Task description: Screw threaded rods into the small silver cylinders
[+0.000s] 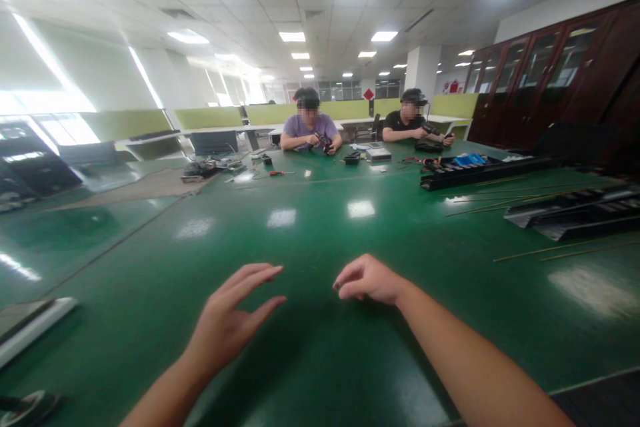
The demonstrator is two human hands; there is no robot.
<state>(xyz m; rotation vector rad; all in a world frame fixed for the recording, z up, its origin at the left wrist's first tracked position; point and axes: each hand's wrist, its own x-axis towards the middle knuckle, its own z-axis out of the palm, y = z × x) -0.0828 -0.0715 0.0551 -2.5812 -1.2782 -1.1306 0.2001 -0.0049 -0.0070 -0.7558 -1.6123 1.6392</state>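
My left hand (233,310) is held over the green tabletop (310,233), its thumb well apart from the stretched fingers. Nothing lies between them. Across from it, my right hand (367,278) is loosely curled, with the fingertips bent round close to the thumb. I see no object in it. A gap separates the two hands, and only the green surface shows between them. Whether either hand touches the table, I cannot tell.
Two people (310,123) sit at the far side, handling dark devices. A red-handled screwdriver (280,173) lies near them. Black metal channels (575,213) and thin rods (530,255) lie at right. At left are a white-edged panel (47,327) and a round object (30,410).
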